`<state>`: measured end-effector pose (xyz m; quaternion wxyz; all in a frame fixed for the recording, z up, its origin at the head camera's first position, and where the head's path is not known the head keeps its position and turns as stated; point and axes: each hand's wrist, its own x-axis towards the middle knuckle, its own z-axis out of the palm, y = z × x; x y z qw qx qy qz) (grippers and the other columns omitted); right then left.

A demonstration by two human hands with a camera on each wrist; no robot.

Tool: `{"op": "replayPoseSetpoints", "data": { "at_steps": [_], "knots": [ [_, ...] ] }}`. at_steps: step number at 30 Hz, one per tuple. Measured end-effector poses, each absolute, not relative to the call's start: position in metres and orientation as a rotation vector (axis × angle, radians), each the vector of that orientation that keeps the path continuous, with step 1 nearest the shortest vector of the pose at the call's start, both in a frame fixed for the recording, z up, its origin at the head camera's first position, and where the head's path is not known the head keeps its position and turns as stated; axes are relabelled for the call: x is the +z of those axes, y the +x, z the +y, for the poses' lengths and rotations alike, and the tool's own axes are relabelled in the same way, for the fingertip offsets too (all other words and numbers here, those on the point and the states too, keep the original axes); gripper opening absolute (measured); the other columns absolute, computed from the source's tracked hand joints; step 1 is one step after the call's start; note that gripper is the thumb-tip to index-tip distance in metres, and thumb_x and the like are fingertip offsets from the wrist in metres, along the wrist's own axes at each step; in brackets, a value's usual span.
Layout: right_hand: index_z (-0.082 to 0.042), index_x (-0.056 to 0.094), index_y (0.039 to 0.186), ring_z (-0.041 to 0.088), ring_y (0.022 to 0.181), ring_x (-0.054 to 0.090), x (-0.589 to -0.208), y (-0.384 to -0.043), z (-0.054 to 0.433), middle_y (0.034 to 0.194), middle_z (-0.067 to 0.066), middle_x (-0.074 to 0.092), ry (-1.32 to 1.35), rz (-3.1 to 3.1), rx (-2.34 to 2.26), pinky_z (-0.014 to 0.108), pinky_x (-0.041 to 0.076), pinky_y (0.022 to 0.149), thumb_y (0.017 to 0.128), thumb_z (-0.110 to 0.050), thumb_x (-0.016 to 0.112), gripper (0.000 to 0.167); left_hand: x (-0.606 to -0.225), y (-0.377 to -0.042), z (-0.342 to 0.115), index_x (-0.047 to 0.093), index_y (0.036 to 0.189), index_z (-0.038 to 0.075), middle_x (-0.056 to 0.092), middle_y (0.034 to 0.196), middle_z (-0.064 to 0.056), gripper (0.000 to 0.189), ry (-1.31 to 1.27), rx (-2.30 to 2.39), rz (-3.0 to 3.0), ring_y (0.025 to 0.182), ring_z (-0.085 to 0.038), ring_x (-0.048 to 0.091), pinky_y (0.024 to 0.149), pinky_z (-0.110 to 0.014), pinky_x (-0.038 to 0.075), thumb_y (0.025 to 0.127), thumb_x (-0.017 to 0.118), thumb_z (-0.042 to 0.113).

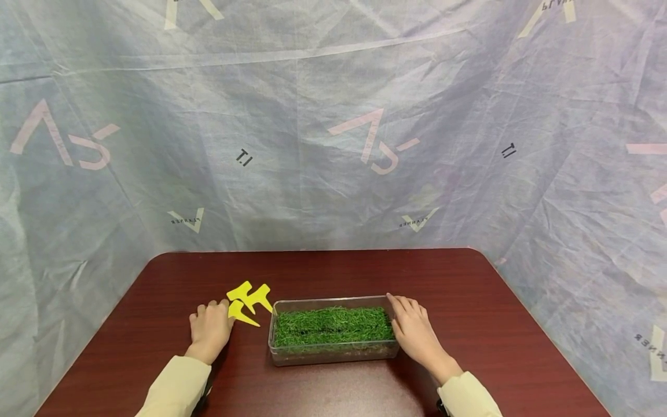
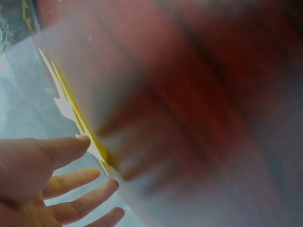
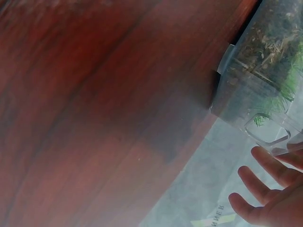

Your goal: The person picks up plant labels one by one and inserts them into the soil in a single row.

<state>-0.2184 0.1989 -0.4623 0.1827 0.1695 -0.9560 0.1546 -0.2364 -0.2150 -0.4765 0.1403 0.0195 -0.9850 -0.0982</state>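
Note:
Three yellow T-shaped plant labels (image 1: 241, 313) lie close together on the table, left of a clear plastic box (image 1: 333, 354). Green grass (image 1: 333, 325) over brown soil fills the box. My left hand (image 1: 211, 325) is low at the nearest label, fingertips right at its wide end. In the left wrist view the thumb (image 2: 66, 150) and the loosely extended fingers stand apart beside the thin yellow edges. My right hand (image 1: 417, 336) rests against the box's right end, fingertips at the rim. The right wrist view shows its fingers (image 3: 258, 184) spread beside a loop-shaped handle (image 3: 267, 130).
The dark red-brown table (image 1: 365, 272) has rounded far corners. Grey printed cloth (image 1: 292, 174) hangs behind it and on both sides.

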Motion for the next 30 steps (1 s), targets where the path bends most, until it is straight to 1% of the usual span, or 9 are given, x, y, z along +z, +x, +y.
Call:
{"op": "replayPoseSetpoints", "data": {
  "at_steps": [2,4,10,17,24,30],
  "knots": [
    [-0.003,0.045,0.133,0.033,0.114,0.046,-0.462,-0.218,0.199,0.122,0.015,0.053,0.477,-2.699,0.439,0.053,0.035,0.093,0.085,-0.007,0.057,0.05,-0.475,-0.236,-0.214,0.06,0.105,-0.004,0.06,0.089,-0.024,0.037,0.067,-0.287,-2.868,0.079,-0.044,0.052,0.065,-0.056,0.04,0.077,0.072,0.017],
    [-0.004,0.045,0.133,0.033,0.114,0.046,-0.463,-0.218,0.199,0.122,0.015,0.053,0.474,-2.703,0.438,0.053,0.035,0.093,0.085,-0.007,0.057,0.05,-0.474,-0.235,-0.212,0.06,0.105,-0.004,0.061,0.089,-0.024,0.037,0.079,-0.287,-2.888,0.079,-0.044,0.052,0.065,-0.057,0.04,0.076,0.073,0.017],
    [-0.003,0.045,0.134,0.033,0.114,0.046,-0.463,-0.218,0.2,0.122,0.015,0.053,0.477,-2.708,0.448,0.054,0.034,0.094,0.086,-0.007,0.056,0.049,-0.469,-0.236,-0.209,0.06,0.1,-0.004,0.061,0.084,-0.023,0.032,0.097,-0.269,-2.9,0.077,-0.044,0.052,0.066,-0.057,0.039,0.076,0.072,0.012],
    [-0.004,0.044,0.134,0.033,0.115,0.045,-0.461,-0.218,0.199,0.123,0.015,0.052,0.477,-2.716,0.451,0.054,0.034,0.094,0.086,-0.007,0.056,0.05,-0.467,-0.239,-0.21,0.06,0.103,-0.004,0.061,0.084,-0.024,0.03,0.118,-0.285,-2.929,0.078,-0.045,0.052,0.068,-0.059,0.039,0.077,0.069,0.007],
    [-0.005,0.043,0.135,0.033,0.116,0.045,-0.46,-0.218,0.199,0.124,0.015,0.052,0.466,-2.732,0.461,0.054,0.034,0.094,0.087,-0.008,0.056,0.05,-0.468,-0.242,-0.211,0.061,0.099,-0.004,0.059,0.086,-0.024,0.03,0.117,-0.303,-2.932,0.078,-0.045,0.052,0.068,-0.059,0.039,0.077,0.071,0.012],
    [-0.005,0.044,0.135,0.033,0.115,0.046,-0.462,-0.218,0.199,0.124,0.014,0.053,0.476,-2.72,0.454,0.054,0.035,0.093,0.087,-0.008,0.056,0.05,-0.471,-0.247,-0.21,0.06,0.103,-0.006,0.057,0.092,-0.024,0.035,0.086,-0.319,-2.948,0.081,-0.045,0.051,0.069,-0.057,0.04,0.078,0.071,0.017]
  ]
}}
